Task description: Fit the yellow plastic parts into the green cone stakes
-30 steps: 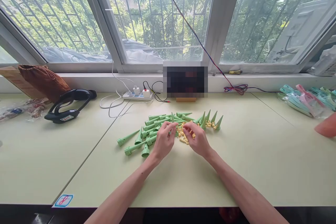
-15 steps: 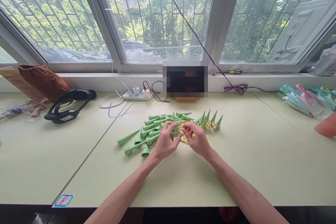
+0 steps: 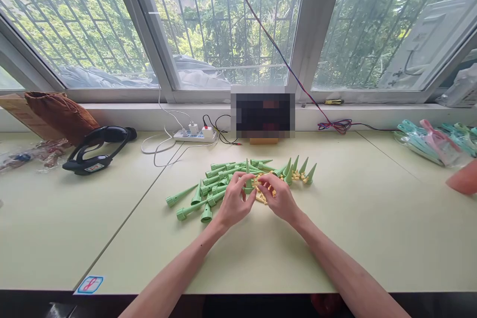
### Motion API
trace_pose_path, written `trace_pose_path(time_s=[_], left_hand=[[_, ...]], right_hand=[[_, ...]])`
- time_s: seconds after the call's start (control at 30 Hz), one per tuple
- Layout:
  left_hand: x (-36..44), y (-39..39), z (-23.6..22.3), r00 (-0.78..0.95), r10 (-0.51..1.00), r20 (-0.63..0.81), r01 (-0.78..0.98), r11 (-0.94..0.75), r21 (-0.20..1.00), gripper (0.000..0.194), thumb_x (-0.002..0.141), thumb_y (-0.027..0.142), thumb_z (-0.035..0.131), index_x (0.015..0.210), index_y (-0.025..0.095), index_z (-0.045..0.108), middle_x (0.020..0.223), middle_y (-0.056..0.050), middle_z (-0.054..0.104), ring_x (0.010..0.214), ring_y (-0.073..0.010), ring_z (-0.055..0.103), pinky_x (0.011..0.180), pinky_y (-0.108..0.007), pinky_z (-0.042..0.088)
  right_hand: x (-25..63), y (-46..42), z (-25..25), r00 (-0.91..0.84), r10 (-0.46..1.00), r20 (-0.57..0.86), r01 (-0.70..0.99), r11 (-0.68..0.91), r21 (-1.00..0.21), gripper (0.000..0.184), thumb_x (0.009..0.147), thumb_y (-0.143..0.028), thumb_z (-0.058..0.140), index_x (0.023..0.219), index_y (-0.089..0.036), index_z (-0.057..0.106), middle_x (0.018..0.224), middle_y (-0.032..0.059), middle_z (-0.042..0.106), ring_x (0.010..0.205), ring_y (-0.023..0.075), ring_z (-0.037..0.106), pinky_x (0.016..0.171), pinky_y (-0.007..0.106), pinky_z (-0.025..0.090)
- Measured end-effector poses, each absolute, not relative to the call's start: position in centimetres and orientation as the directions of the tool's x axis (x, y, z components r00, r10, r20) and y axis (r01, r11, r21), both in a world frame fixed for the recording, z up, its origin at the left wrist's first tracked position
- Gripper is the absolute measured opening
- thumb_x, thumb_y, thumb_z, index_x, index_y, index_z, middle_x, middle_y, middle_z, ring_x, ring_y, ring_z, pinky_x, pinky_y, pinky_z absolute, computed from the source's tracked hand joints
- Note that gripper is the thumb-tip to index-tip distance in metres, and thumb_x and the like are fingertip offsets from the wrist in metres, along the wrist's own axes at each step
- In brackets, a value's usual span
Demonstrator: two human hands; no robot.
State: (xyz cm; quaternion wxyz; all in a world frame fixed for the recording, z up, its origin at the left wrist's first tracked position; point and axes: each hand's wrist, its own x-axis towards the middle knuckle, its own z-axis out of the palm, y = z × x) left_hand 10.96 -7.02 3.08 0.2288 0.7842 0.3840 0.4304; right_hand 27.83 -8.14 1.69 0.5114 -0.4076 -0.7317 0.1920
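Note:
My left hand is closed around the base of a green watering spike, whose pointed tip stands up above the fingers. Close beside it, my right hand has thumb and fingertips pinched at the spike's side, on what looks like a small yellow valve partly hidden by the fingers. More small yellow plastic pieces lie in a heap under and behind both hands. To the left, several long green watering spikes with ribbed caps lie in a pile. Several shorter green cones stand upright at the right, yellow parts at their bases.
At the back are a power strip with white cables and a pixelated dark screen on a stand. A black headset and brown pouch lie left. Bagged pastel items and bundled wire lie right.
Both hands stay almost in place. The fingers have shifted slightly around the spike, and more of its lower part now shows between them.

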Motion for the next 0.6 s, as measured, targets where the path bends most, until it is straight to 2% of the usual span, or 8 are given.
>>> trace_pose_path(time_s=[0.4, 0.6], left_hand=[[10.90, -7.10, 2.83, 0.340, 0.782, 0.523, 0.439, -0.624, 0.647, 0.029, 0.086, 0.019, 0.058, 0.115, 0.024, 0.059, 0.109, -0.007, 0.050, 0.071, -0.0106, 0.054, 0.051, -0.021, 0.051], [10.93, -7.20, 2.70, 0.363, 0.769, 0.525, 0.431, -0.639, 0.637, 0.030, 0.085, 0.017, 0.057, 0.114, 0.024, 0.058, 0.108, -0.007, 0.049, 0.073, -0.0112, 0.054, 0.051, -0.021, 0.050]], right_hand=[[27.88, -7.88, 1.30, -0.144, 0.821, 0.552, 0.468, 0.548, -0.693, 0.023, 0.100, -0.034, 0.044, 0.088, -0.019, 0.058, 0.074, 0.0025, 0.059, 0.064, 0.0152, 0.051, 0.058, 0.027, 0.043], [27.99, -7.66, 0.96, -0.144, 0.829, 0.540, 0.514, 0.529, -0.675, 0.041, 0.102, -0.037, 0.039, 0.064, -0.021, 0.041, 0.058, -0.0031, 0.041, 0.052, 0.0123, 0.036, 0.051, 0.026, 0.031]])
